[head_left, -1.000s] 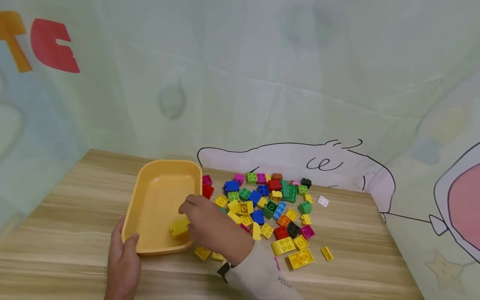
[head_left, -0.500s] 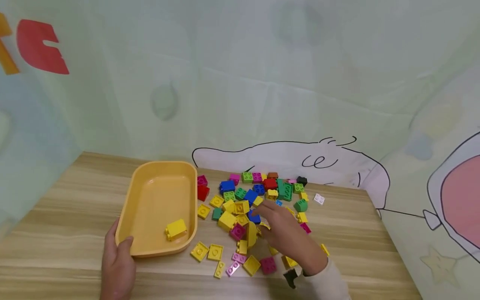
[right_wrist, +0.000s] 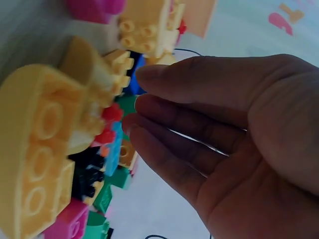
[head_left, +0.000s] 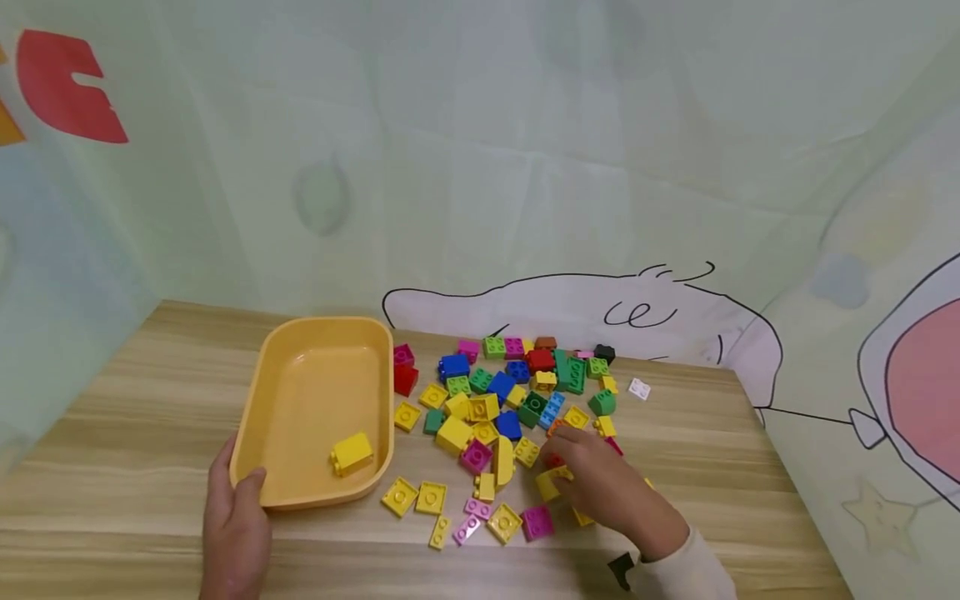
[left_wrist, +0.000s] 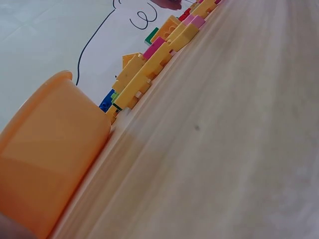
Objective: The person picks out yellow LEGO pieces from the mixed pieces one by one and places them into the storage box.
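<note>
My left hand [head_left: 236, 525] grips the near left corner of a yellow-orange plastic tray [head_left: 296, 417], thumb over the rim. One yellow toy building brick [head_left: 352, 454] lies in the tray, by its near right side. My right hand [head_left: 603, 487] reaches down at the front right of the loose bricks, fingertips beside a long yellow brick [head_left: 550, 485]. In the right wrist view, thumb and fingers are loosely extended with nothing between them. Close to them are a large yellow brick [right_wrist: 37, 149], red studs [right_wrist: 107, 127] and a black brick [right_wrist: 87, 174]. The left wrist view shows the tray's outer wall [left_wrist: 55, 149].
Many loose bricks spread over the wooden table [head_left: 112, 467] to the tray's right, among them a blue brick [head_left: 453, 367], a green brick [head_left: 602, 402] and a magenta brick [head_left: 537, 522]. A white brick [head_left: 639, 388] sits apart at the right. A printed cloth [head_left: 465, 167] hangs behind the table.
My right hand has left the yellow brick in the tray and moved right, across the loose bricks to their front right. The left hand keeps its grip on the tray.
</note>
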`<state>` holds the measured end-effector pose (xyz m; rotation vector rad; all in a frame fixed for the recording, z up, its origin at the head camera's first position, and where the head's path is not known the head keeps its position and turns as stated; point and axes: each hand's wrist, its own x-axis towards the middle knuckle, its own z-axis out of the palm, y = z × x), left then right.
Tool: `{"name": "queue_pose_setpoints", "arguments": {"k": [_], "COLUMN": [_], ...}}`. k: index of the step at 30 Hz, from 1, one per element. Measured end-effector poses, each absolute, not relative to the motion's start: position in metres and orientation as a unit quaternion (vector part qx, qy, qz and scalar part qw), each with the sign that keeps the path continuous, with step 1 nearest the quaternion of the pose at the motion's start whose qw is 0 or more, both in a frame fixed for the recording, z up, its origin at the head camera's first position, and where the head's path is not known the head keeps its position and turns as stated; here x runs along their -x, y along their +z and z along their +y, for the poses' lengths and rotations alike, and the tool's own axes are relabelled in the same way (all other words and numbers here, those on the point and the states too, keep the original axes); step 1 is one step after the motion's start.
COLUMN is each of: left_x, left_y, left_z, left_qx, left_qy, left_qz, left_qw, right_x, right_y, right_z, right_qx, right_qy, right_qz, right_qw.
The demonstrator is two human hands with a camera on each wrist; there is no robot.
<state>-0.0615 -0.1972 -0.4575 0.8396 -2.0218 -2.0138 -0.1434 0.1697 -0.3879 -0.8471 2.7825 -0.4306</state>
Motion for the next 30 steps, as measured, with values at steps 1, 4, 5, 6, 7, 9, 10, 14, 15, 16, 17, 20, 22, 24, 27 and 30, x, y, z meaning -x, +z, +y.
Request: {"name": "queue_pose_setpoints", "arguments": {"k": [1,4,5,6,7,9,10,14,15,16,17,20,22,24,27,30], "left_x": [0.061,0.061,0.061,0.061,0.062,0.062,0.062,0.062,0.062,0.062,0.062,0.062,0.061,0.061,0.061,0.061], "left_y": [-0.457,-0.458,-0.458,-0.459,-0.459,-0.459,-0.46,-0.46,-0.46,-0.46,-0.459,-0.458,-0.458,-0.458,-0.458,-0.459], "left_z": [-0.197,-0.196,-0.197,-0.197,-0.197,-0.198,-0.198,-0.198,-0.197,-0.197,-0.197,-0.198,-0.198,-0.199,-0.198,-0.198], "left_qx": [-0.281,-0.279,-0.279,-0.281,-0.282,-0.281,-0.281,-0.278,-0.278,-0.279,-0.279,-0.276,-0.273,-0.269,-0.269,-0.273], "left_qy": [-0.675,-0.673,-0.672,-0.672,-0.67,-0.67,-0.668,-0.662,-0.66,-0.658,-0.657,-0.659,-0.659,-0.661,-0.663,-0.666], "left_qz": [-0.678,-0.68,-0.681,-0.68,-0.682,-0.683,-0.684,-0.692,-0.693,-0.695,-0.696,-0.696,-0.697,-0.695,-0.694,-0.689], "left_qw": [0.083,0.083,0.082,0.082,0.081,0.082,0.082,0.08,0.08,0.079,0.078,0.078,0.079,0.082,0.082,0.081], "right_x": [0.143,0.143,0.142,0.142,0.142,0.142,0.142,0.141,0.14,0.14,0.14,0.138,0.138,0.138,0.138,0.138], "right_y": [-0.389,-0.393,-0.394,-0.395,-0.396,-0.398,-0.398,-0.4,-0.4,-0.4,-0.401,-0.402,-0.404,-0.405,-0.407,-0.407], "right_z": [0.171,0.173,0.174,0.174,0.175,0.175,0.175,0.175,0.175,0.175,0.175,0.176,0.176,0.175,0.175,0.175], "right_qx": [0.286,0.285,0.285,0.287,0.288,0.29,0.29,0.285,0.283,0.285,0.286,0.294,0.298,0.298,0.296,0.297], "right_qy": [-0.143,-0.132,-0.129,-0.125,-0.122,-0.116,-0.115,-0.117,-0.117,-0.116,-0.114,-0.106,-0.102,-0.101,-0.103,-0.104], "right_qz": [0.942,0.943,0.944,0.944,0.945,0.945,0.945,0.946,0.946,0.946,0.946,0.945,0.944,0.944,0.944,0.944], "right_qw": [0.104,0.107,0.105,0.101,0.099,0.096,0.096,0.103,0.105,0.106,0.106,0.101,0.097,0.096,0.098,0.098]}}
